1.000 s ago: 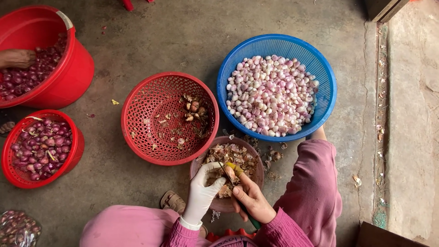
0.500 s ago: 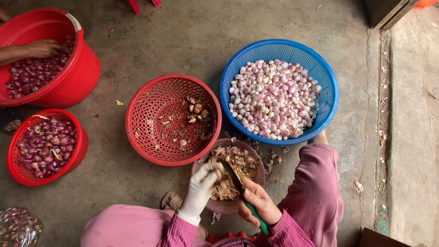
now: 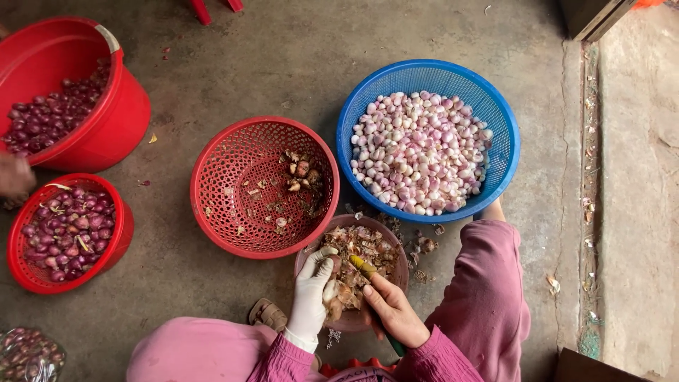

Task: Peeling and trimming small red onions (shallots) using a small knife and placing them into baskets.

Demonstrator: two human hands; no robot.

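Observation:
My left hand (image 3: 312,297), in a white glove, holds a small shallot (image 3: 330,290) over a brown bowl (image 3: 391,244) full of dry peelings. My right hand (image 3: 393,312), bare, grips a small knife (image 3: 365,268) with a green handle; its tip touches the shallot. Both hands sit close together above the bowl, between my pink-clad knees.
A blue basket (image 3: 503,131) of peeled pale shallots stands behind the bowl. A red mesh basket (image 3: 233,173) holds a few scraps. At left, a red bucket (image 3: 120,106) and a red bowl (image 3: 117,244) hold unpeeled purple shallots. Another person's hand (image 3: 15,177) shows at the left edge.
The other person's hand has left the red bucket and now sits lower, at the left edge. My hands stay over the brown bowl, the knife working on the shallot.

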